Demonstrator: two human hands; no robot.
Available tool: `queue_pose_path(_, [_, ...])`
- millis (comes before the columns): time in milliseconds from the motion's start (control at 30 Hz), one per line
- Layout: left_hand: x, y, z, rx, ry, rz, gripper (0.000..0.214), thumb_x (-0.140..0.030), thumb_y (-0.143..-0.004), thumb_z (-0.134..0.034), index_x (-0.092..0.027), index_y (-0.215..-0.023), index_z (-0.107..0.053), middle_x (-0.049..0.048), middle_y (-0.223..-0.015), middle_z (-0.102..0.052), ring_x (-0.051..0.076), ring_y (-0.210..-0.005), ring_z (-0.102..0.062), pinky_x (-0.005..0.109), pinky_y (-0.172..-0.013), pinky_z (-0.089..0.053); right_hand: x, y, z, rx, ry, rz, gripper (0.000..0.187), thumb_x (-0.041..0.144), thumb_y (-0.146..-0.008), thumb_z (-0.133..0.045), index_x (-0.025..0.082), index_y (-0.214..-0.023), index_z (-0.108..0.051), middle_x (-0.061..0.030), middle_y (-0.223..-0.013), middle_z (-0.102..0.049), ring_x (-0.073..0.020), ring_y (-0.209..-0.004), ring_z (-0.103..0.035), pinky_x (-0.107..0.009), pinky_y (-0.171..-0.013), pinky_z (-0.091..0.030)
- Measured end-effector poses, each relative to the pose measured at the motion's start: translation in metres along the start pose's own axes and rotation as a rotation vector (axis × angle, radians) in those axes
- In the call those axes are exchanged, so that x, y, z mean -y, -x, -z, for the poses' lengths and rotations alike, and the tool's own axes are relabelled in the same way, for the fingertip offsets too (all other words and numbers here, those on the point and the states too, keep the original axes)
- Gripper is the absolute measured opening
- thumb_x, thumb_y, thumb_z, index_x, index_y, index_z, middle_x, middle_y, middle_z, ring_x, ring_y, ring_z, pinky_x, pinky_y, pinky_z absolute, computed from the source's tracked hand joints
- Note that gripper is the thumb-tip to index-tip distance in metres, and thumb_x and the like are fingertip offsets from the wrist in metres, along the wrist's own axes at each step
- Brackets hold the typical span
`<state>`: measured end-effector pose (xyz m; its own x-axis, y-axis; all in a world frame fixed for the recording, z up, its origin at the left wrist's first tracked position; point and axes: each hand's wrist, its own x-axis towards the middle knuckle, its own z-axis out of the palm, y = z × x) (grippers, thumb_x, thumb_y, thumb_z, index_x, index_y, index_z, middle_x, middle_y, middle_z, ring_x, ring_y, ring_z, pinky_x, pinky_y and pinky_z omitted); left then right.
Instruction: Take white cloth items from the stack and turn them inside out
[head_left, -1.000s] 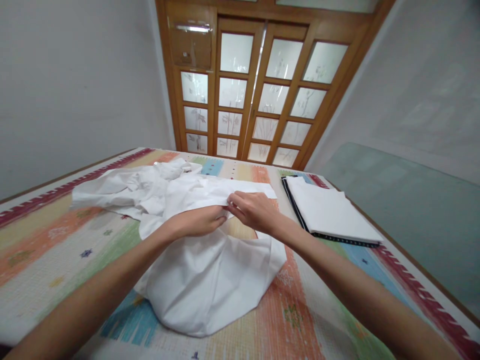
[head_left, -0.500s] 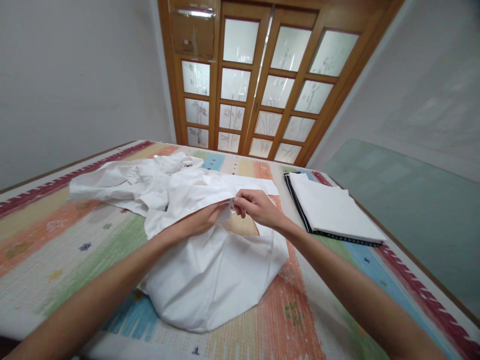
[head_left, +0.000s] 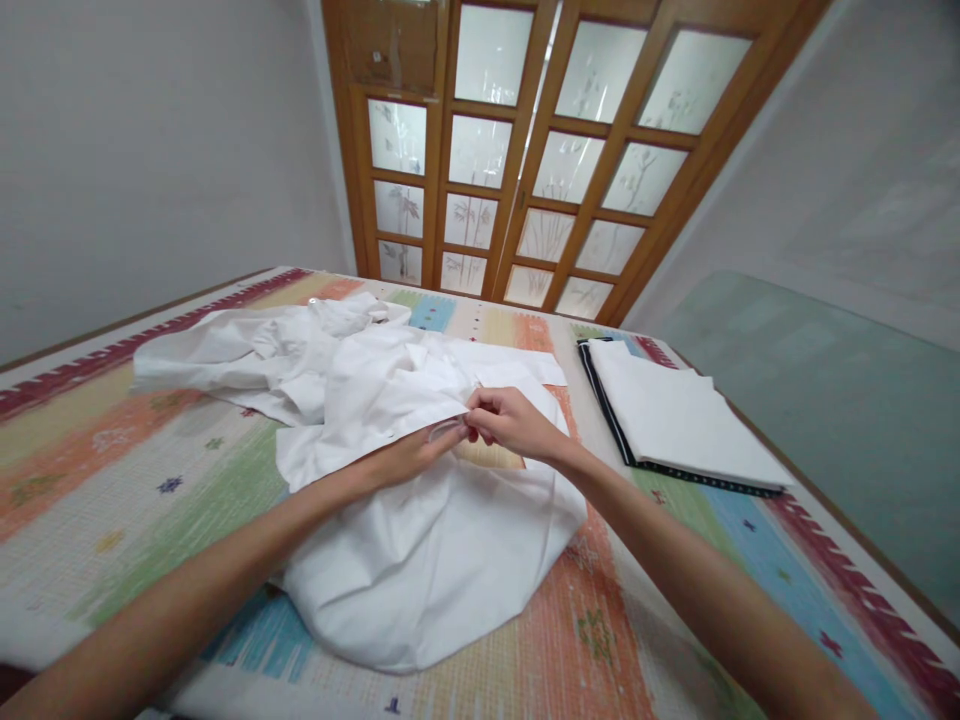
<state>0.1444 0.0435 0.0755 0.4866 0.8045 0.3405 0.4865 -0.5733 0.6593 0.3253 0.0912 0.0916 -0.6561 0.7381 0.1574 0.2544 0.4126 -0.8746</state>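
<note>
A crumpled white shirt [head_left: 405, 540] lies spread over the striped, many-coloured cloth [head_left: 112, 470] in front of me. My left hand [head_left: 409, 457] and my right hand [head_left: 510, 422] meet at the shirt's button edge near its middle. Both pinch that edge, fingertips almost touching. The left hand lies partly under a fold of the fabric. The shirt's sleeves and collar are bunched at the far left.
A folded white garment on a dark one [head_left: 679, 415] lies at the right of the cloth. Behind stands a wooden door with frosted glass panes [head_left: 525, 160]. A pale green floor [head_left: 825, 400] lies beyond the right edge.
Both hands have stayed at the shirt's edge and shifted slightly along it. The fabric between them has lifted a little, and my view has tilted slightly downward.
</note>
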Motion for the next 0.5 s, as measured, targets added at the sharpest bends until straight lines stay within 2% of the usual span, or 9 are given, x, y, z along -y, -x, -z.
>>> queue_pose_path(200, [0.014, 0.003, -0.009, -0.025, -0.056, 0.038, 0.029, -0.034, -0.093, -0.037, -0.02, -0.093, -0.062, 0.0056, -0.1, -0.068, 0.02, -0.099, -0.061, 0.033, -0.098, -0.044, -0.007, -0.001, -0.005, -0.054, -0.015, 0.013, 0.011, 0.021, -0.071, -0.054, 0.016, -0.064, -0.061, 0.0022, -0.058, -0.057, -0.0092, -0.055, -0.05, -0.02, -0.053, -0.036])
queue_pose_path(333, [0.022, 0.007, -0.017, -0.031, -0.061, 0.084, 0.028, -0.033, -0.092, -0.036, -0.02, -0.09, -0.061, 0.0056, -0.097, -0.067, 0.02, -0.095, -0.061, 0.034, -0.098, -0.045, -0.013, -0.001, -0.012, -0.011, -0.123, -0.082, 0.013, 0.026, -0.072, -0.057, 0.016, -0.064, -0.06, 0.0036, -0.053, -0.054, -0.0082, -0.049, -0.046, -0.02, -0.047, -0.034])
queue_pose_path(500, [0.028, 0.015, -0.028, -0.107, -0.009, 0.183, 0.025, -0.035, -0.089, -0.039, -0.02, -0.088, -0.059, 0.0028, -0.098, -0.068, 0.019, -0.096, -0.062, 0.031, -0.099, -0.046, -0.029, 0.0, -0.023, 0.024, -0.233, -0.128, 0.016, 0.032, -0.071, -0.063, 0.016, -0.066, -0.059, 0.005, -0.05, -0.053, -0.0078, -0.046, -0.046, -0.019, -0.045, -0.034])
